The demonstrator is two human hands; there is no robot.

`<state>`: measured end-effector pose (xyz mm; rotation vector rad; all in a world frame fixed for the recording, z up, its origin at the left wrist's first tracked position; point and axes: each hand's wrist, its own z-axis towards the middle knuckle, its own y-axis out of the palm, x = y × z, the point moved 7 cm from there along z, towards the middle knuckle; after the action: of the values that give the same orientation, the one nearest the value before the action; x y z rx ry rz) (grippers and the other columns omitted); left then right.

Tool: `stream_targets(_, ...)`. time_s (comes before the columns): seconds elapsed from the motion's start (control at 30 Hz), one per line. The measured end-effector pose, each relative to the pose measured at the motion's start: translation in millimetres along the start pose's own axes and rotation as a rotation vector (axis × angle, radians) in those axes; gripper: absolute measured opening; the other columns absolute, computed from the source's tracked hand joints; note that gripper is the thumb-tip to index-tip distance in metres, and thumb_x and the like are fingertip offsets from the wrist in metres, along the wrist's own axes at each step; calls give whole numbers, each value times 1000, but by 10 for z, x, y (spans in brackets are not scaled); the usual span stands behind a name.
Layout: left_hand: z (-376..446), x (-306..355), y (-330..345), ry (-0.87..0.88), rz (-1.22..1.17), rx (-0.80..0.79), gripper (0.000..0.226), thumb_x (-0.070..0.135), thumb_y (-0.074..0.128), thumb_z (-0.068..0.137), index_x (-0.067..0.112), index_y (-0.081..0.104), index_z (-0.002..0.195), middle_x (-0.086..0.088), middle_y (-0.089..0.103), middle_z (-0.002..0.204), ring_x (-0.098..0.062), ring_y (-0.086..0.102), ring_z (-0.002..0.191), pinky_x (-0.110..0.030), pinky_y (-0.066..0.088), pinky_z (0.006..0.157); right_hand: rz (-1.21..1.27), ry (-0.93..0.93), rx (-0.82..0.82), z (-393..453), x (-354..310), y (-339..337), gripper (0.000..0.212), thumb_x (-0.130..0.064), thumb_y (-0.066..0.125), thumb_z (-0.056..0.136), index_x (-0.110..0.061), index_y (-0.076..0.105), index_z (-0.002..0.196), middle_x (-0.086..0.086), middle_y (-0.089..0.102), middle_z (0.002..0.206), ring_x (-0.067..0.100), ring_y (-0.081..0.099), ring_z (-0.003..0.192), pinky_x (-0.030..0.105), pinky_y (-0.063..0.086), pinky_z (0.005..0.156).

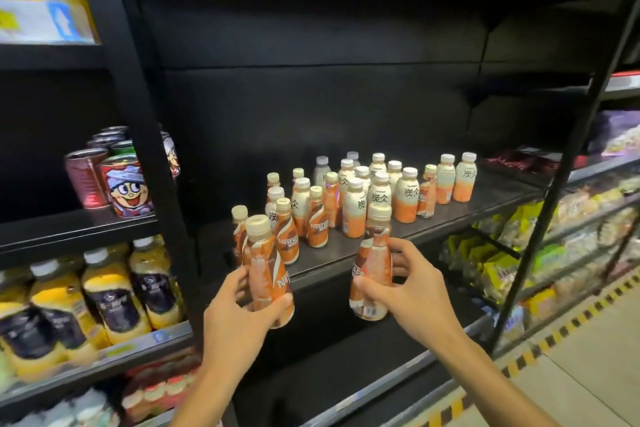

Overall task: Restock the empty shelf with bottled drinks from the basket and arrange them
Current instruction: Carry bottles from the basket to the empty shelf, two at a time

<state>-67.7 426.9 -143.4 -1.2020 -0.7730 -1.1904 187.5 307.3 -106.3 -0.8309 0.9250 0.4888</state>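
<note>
Cartoon cans (123, 184) left, snack packets (498, 263) right, perhaps flanking shelf (363, 246).

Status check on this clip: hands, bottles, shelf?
Left hand grips one orange bottle; right hand grips another. Both short of shelf. Front edge free, mixed bottles behind.

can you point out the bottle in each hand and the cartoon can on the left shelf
bottle in left hand (266, 265), head view, on the orange label below the neck
bottle in right hand (374, 258), head view, on the label at mid-body
cartoon can (129, 189), head view, on the printed cartoon face
</note>
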Motion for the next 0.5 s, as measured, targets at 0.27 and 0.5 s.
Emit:
stream_targets(0.27, 727, -409, 238, -118, -59, 82, 83, 20, 92, 69, 24, 51, 141, 7, 61, 130, -3, 57, 108, -26, 46, 95, 70, 42, -95, 886, 347, 485, 62, -29, 90, 75, -37, 54, 124, -21, 66, 110, -19, 59, 98, 2, 47, 74)
stream_targets(0.5, 980, -702, 272, -174, 14, 236, 72, 16, 91, 70, 30, 52, 130, 26, 57, 103, 13, 55, 92, -6, 40, 74, 131, -1, -272, 1393, 560, 1181, 57, -21, 89, 79, -46, 51, 113, -23, 65, 110, -18, 59, 103, 5, 49, 79)
